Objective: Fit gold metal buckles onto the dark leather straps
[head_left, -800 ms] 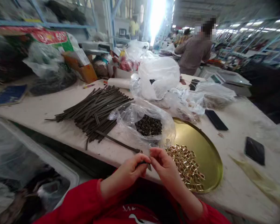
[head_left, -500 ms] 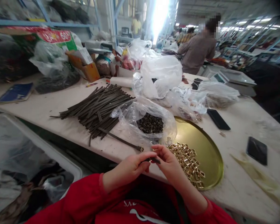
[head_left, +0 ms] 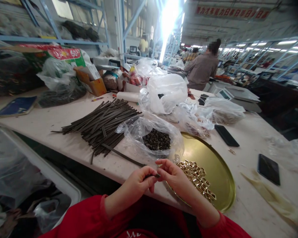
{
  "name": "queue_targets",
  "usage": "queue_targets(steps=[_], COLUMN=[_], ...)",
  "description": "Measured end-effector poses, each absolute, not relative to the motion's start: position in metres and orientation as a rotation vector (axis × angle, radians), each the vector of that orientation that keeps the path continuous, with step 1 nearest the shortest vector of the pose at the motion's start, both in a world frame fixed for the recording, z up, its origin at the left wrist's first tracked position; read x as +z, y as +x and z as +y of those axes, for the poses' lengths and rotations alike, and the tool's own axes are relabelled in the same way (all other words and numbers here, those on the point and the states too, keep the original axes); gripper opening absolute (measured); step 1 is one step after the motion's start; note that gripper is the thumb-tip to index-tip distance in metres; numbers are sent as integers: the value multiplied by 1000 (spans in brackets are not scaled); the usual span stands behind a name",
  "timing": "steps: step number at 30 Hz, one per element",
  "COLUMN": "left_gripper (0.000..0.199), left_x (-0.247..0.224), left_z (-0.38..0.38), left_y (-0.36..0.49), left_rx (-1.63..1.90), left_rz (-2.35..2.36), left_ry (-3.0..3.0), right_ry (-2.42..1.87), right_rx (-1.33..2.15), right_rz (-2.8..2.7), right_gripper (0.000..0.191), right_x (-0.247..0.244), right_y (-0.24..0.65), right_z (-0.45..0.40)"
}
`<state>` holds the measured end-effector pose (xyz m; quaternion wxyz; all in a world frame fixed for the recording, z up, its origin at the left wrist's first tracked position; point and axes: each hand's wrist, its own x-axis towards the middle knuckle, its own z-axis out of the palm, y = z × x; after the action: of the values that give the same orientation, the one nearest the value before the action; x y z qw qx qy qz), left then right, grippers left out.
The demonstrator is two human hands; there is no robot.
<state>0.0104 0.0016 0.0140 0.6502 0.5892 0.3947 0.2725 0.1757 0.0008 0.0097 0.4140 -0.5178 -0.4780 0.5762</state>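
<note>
Fingers [head_left: 149, 170], L hand [head_left: 139, 181]: pinched on dk. piece [head_left: 157, 176]. R hand [head_left: 175, 177]: at piece's R end; grip, couldn't tell. Loc.: betw. hands, by table [head_left: 44, 120] edge, L of tray [head_left: 211, 155]. Handling, est.: firm L pinch, light R touch suited.

One tray [head_left: 215, 162], two phones [head_left: 226, 135]

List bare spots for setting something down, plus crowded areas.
Free: table between blue notebook and dark strips; bare tray behind and right of the gold frames. Crowded: the centre, where strips, open bag and tray sit close, and farther back, among plastic bags.
</note>
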Motion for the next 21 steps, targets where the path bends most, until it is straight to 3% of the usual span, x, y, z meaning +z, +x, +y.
queue_targets(steps=[8,12,21], left_gripper=[19,20,19], left_x=[10,3,8], left_z=[25,32,28], left_y=[8,6,6], left_rx=[671,660,700], left_rz=[984,982,1009], left_ry=[1230,1199,1220], right_ry=[-1763,-1822,-1621], right_rx=[558,561,590], right_rz=[-1798,-1867,-1695], right_gripper=[16,4,16], right_x=[-1,-17,-10], right_y=[198,186,187], right_z=[122,147,131])
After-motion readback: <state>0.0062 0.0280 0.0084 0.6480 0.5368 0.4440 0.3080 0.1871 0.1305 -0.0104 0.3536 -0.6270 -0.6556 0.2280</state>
